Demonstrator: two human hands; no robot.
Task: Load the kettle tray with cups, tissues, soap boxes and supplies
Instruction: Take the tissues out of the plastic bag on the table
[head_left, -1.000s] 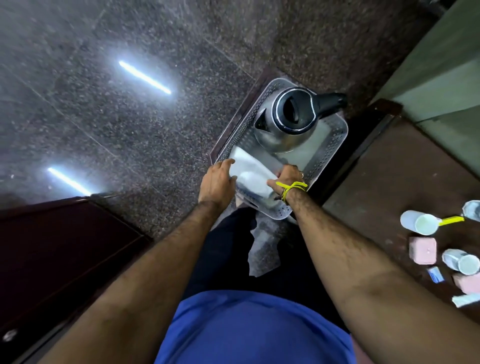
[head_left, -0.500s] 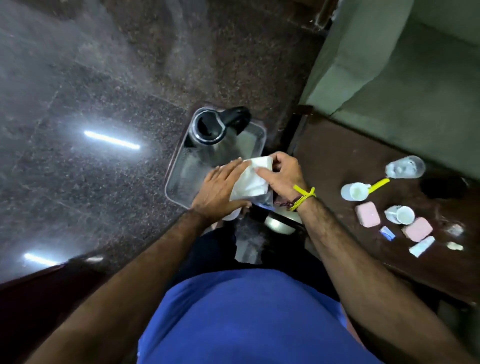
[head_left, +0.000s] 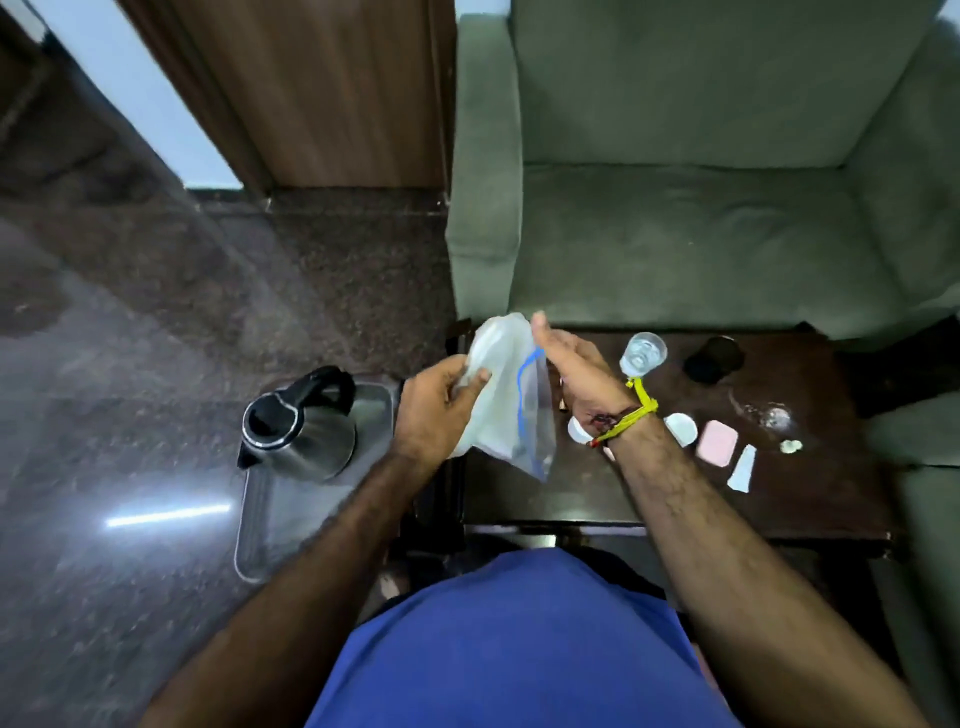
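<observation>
Hands work a clear zip bag (head_left: 511, 400) just right of the kettle (head_left: 298, 423): left hand (head_left: 434, 410) pinches its crumpled top, right hand (head_left: 574, 371) lies open against it. Tray (head_left: 254, 540) sits under the kettle. Loosely gripped, the slippery bag could slide and drop onto the counter (head_left: 675, 499).

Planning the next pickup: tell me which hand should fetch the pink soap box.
Right. The right hand hovers over the table near the soap box; the left hand grips the bag on the tray side.
</observation>
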